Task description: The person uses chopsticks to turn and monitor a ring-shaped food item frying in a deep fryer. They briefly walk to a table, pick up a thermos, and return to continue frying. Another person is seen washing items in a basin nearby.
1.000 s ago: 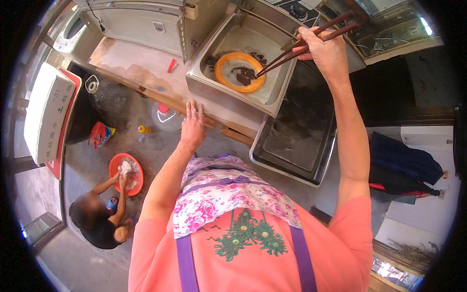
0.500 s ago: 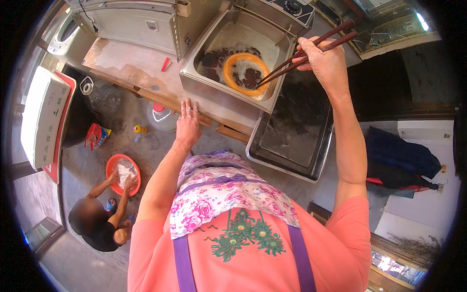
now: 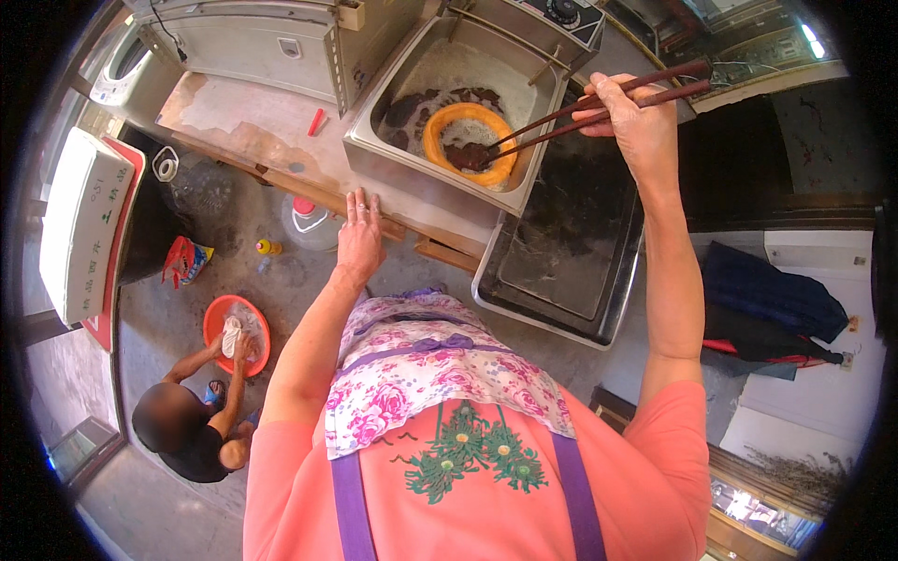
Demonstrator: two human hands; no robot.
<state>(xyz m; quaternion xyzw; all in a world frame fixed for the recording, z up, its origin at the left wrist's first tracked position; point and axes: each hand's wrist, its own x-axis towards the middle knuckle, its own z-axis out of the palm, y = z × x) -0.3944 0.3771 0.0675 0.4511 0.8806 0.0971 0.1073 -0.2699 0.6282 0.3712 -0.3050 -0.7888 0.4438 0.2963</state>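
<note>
My right hand (image 3: 638, 117) grips a pair of long dark chopsticks (image 3: 552, 137). Their tips reach into the oil of a square metal fryer (image 3: 412, 170), touching a dark brown lump (image 3: 468, 155) inside a golden-orange ring (image 3: 433, 136). What the ring is made of, I cannot tell. Foam and more dark brown pieces (image 3: 404, 110) lie around it in the oil. My left hand (image 3: 360, 241) rests flat on the front edge of the wooden table (image 3: 323, 192), fingers stretched out and holding nothing.
A black flat griddle (image 3: 561, 252) stands right of the fryer. A red stick-like object (image 3: 316, 122) lies on the table; a metal cabinet (image 3: 253, 51) stands behind. On the floor at left, another person (image 3: 178, 430) handles white cloth in an orange basin (image 3: 265, 351). A plastic jug (image 3: 313, 229) stands below the table.
My right hand has shifted slightly right. The chopstick tips moved left, into the ring's middle, and the ring slid a little left. My left hand stayed put. The other person's hands shifted with the cloth.
</note>
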